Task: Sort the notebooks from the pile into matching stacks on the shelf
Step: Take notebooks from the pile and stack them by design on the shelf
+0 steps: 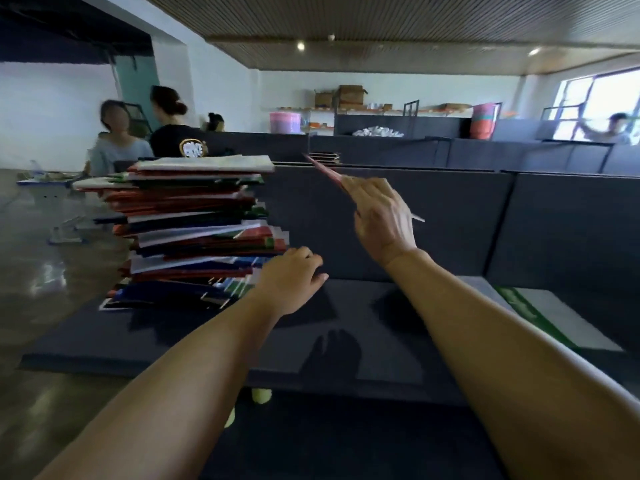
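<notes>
Your right hand (pixel 381 216) pinches a thin, floppy red notebook (pixel 325 171) at its near edge; support it flat. Your left hand (pixel 294 275), fingers loosely curled, steadies the tall pile (pixel 194 230).

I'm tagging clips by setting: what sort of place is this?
Probably a warehouse or packing workroom. A tall pile of notebooks stands on dark partitioned shelving, cardboard boxes line a back shelf, and other people work nearby.

Background people (pixel 117 133) blurred
</notes>
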The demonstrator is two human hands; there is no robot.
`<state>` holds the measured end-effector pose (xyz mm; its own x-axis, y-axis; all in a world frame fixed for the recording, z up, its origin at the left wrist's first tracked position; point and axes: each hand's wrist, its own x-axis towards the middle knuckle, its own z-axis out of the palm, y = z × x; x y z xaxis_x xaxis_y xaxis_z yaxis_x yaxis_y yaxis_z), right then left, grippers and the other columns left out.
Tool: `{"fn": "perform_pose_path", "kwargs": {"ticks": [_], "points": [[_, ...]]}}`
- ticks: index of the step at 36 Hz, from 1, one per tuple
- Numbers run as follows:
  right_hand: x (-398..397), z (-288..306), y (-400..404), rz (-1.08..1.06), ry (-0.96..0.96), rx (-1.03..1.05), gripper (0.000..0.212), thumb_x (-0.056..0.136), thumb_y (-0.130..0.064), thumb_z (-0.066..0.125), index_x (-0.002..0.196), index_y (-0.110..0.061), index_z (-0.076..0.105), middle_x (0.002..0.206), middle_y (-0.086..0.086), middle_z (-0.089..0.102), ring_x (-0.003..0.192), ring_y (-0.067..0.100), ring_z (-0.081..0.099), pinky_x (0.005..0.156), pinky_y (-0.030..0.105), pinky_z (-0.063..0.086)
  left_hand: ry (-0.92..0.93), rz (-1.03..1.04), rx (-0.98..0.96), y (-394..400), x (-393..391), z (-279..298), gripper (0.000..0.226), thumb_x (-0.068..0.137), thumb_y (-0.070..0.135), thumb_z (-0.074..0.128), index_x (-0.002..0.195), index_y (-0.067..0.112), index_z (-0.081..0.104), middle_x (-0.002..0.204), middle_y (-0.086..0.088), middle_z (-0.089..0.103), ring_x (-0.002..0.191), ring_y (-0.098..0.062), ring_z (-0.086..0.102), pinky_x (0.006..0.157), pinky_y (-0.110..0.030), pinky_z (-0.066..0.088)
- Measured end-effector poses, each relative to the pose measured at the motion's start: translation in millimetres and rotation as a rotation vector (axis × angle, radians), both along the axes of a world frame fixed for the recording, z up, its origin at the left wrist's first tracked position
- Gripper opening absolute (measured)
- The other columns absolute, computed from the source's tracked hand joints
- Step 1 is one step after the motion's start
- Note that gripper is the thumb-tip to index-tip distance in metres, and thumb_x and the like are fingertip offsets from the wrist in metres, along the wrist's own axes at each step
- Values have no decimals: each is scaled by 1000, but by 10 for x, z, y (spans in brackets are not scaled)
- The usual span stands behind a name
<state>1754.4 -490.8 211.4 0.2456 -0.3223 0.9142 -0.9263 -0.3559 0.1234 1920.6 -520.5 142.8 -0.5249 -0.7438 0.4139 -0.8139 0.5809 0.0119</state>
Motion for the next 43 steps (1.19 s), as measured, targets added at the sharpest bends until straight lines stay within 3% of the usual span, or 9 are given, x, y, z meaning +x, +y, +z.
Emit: {"fn": "perform_pose_path", "kwargs": {"ticks": [4,9,14,19,23,26,30,33,43], "points": [[-413,-241,312,-81,-46,170,51,72,11,45,119,5,62,115,21,65,101,40,64,71,48,58,1,-61,9,160,-433,-72,37,99,40,44,126,17,56,126,1,54,117,-18,50,87,-37,49],[-1057,-495,816,-244,-66,454,62,83,13,46,142,-7,43,145,11,45,133,29,42,101,46,43,-39,-134,61,463,-1083,-117,40,100,41,40,131,18,53,131,0,51,121,-19,48,93,-38,46],[-1675,-597,1410,-355,-44,557,57,88,12,44,141,-8,45,145,8,45,132,27,43,100,42,44,-80,-195,101,867,-1783,-164,42,101,41,37,135,18,49,135,-1,48,124,-21,45,96,-39,44],[-2324,-750,1860,-426,-9,538,42,83,7,60,123,-6,62,126,12,61,112,33,59,79,45,55,-93,-243,132,1317,-2418,-268,41,101,40,37,133,17,49,134,-2,48,121,-23,47,91,-42,47],[-2764,-800,2216,-557,29,605,49,93,-1,44,139,-17,48,143,2,46,129,24,45,95,37,43,-101,-273,139,1603,-2843,-314,41,102,40,35,130,17,52,133,-3,49,120,-23,47,89,-37,46],[-3060,-872,2415,-576,24,582,58,89,0,47,143,-22,43,145,-4,45,126,21,48,93,33,44,-102,-286,141,1701,-3096,-354,41,101,41,36,129,16,53,132,-3,51,121,-23,47,92,-41,47],[-3447,-1006,2523,-516,-37,524,60,81,4,61,137,-15,53,131,4,60,110,28,62,84,39,54,-85,-287,121,1790,-3368,-383,40,100,42,40,127,15,54,128,-1,52,118,-22,50,86,-37,49],[-3651,-1024,2566,-518,-52,480,71,79,5,60,144,-19,44,131,-2,60,111,21,63,83,35,55,-119,-298,107,1802,-3536,-393,40,100,40,39,128,15,53,129,-2,51,118,-22,49,84,-35,47],[-4178,-1072,2224,-690,9,638,56,92,-8,49,145,-21,39,138,-3,52,122,20,53,96,32,46,-133,-314,142,1454,-4043,-449,41,100,40,39,135,20,48,136,1,47,124,-21,47,90,-35,45]]}}
